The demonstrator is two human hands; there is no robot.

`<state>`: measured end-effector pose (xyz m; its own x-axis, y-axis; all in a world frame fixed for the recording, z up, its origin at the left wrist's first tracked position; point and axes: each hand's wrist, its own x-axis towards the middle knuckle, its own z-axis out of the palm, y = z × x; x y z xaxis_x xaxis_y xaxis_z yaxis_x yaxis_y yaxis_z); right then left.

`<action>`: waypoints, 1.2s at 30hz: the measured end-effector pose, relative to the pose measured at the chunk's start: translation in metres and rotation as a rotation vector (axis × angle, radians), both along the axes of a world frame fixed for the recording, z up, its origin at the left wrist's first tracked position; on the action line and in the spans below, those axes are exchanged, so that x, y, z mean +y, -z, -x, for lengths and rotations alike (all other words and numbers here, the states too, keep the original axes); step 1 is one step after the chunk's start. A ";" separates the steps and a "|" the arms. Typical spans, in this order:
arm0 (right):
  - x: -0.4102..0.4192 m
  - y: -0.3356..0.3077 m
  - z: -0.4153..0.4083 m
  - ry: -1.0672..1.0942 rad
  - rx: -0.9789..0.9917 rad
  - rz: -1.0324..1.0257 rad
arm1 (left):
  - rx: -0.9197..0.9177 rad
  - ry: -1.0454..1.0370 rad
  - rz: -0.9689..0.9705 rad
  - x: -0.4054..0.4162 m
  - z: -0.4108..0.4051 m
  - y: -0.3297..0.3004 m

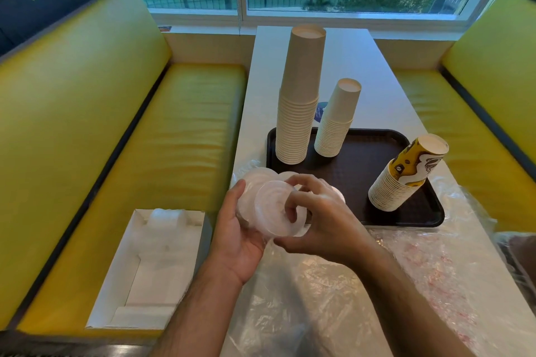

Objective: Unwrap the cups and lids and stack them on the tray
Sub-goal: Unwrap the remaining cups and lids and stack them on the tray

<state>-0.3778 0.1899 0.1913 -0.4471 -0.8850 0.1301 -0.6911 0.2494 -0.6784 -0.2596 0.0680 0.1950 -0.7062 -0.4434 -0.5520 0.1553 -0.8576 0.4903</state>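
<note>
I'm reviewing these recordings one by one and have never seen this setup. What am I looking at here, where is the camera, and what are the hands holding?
There is no machine: a person works with bare hands, and the single picture comes from a camera worn on their head, looking forward and down. The left hand and right hand together hold a stack of clear plastic lids above the near end of a white table. On the table sits a dark tray carrying three upside-down stacks of paper cups: a tall plain stack, a shorter plain stack and a leaning printed stack. Crumpled clear plastic wrapping lies nearest the camera. A white cardboard box rests on the yellow bench to the left.
</note>
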 end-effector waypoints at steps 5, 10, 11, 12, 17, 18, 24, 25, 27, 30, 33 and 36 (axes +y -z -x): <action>0.007 -0.002 0.014 0.098 -0.132 0.125 | -0.013 -0.040 0.006 0.001 0.003 0.000; 0.018 0.018 0.063 0.357 -0.142 0.112 | -0.016 -0.096 -0.034 -0.006 0.001 0.004; 0.020 0.027 0.074 0.414 -0.126 0.049 | -0.016 -0.110 -0.031 -0.007 0.000 0.005; 0.021 0.036 0.083 0.462 -0.120 -0.026 | -0.017 -0.118 -0.027 -0.008 -0.001 0.006; 0.020 0.079 0.106 0.497 -0.113 -0.386 | -0.031 -0.128 -0.013 -0.007 -0.004 0.005; 0.018 0.084 0.107 0.486 -0.114 -0.429 | -0.035 -0.127 -0.011 -0.007 -0.005 0.006; 0.008 0.097 0.109 0.456 -0.123 -0.550 | -0.056 -0.135 0.028 -0.008 -0.010 0.006; 0.007 0.097 0.110 0.456 -0.125 -0.556 | -0.060 -0.135 0.033 -0.008 -0.010 0.005; 0.006 0.097 0.111 0.445 -0.131 -0.572 | -0.068 -0.136 0.040 -0.009 -0.011 0.005; 0.003 0.094 0.112 0.424 -0.159 -0.623 | -0.072 -0.137 0.046 -0.010 -0.012 0.005; 0.000 0.091 0.112 0.401 -0.148 -0.642 | -0.050 -0.136 0.053 -0.010 -0.013 0.004; -0.002 0.091 0.109 0.402 -0.101 -0.582 | -0.056 -0.134 0.049 -0.010 -0.013 0.004</action>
